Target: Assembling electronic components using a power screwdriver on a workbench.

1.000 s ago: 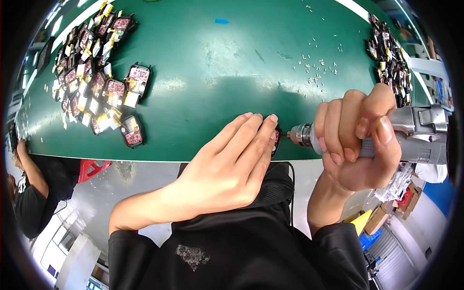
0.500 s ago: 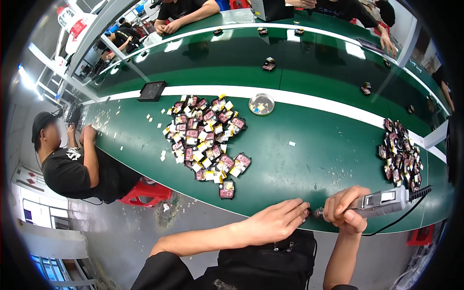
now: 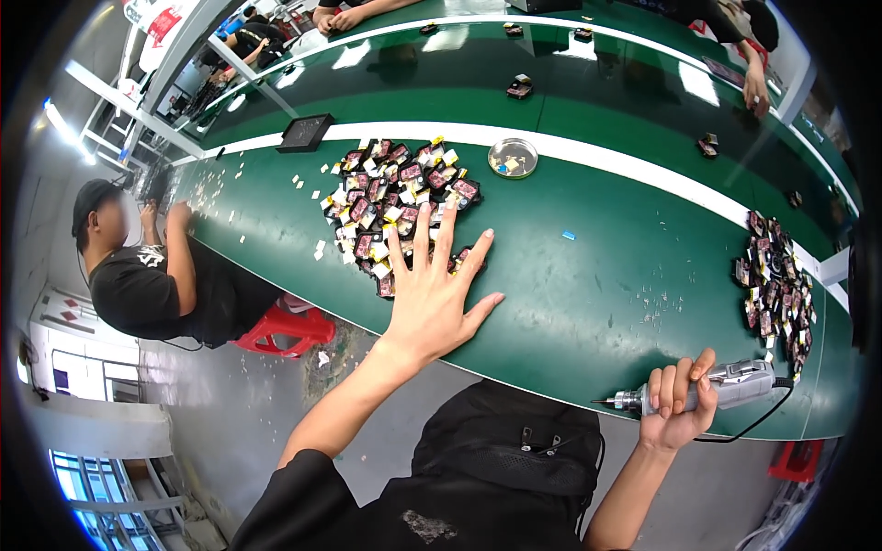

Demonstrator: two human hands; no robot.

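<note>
My left hand [image 3: 428,298] is spread flat with nothing in it, over the near side of a heap of small black square modules [image 3: 366,213] with pinkish faces and white-and-yellow tabs. Its fingertips overlap the heap; whether they touch it I cannot tell. Near the table's front edge, my right hand [image 3: 678,397] is wrapped round a grey electric screwdriver [image 3: 746,382]. The tool's bit points left, with nothing at its tip, and a black cord trails from its back end. A second heap of black modules [image 3: 772,289] lies at the far right of the green table.
A round metal dish [image 3: 513,159] and a black tray [image 3: 305,133] stand toward the back. A small blue piece [image 3: 570,235] and scattered clear bits [image 3: 657,303] lie on the green table [image 3: 551,303]. At left sits a co-worker [image 3: 138,275] on a red stool [image 3: 287,332]. Modules dot the belt beyond.
My left hand has left the screwdriver tip, where it held a small part, and moved left and away over the heap, opening out. My right hand still grips the screwdriver. The view has shifted slightly.
</note>
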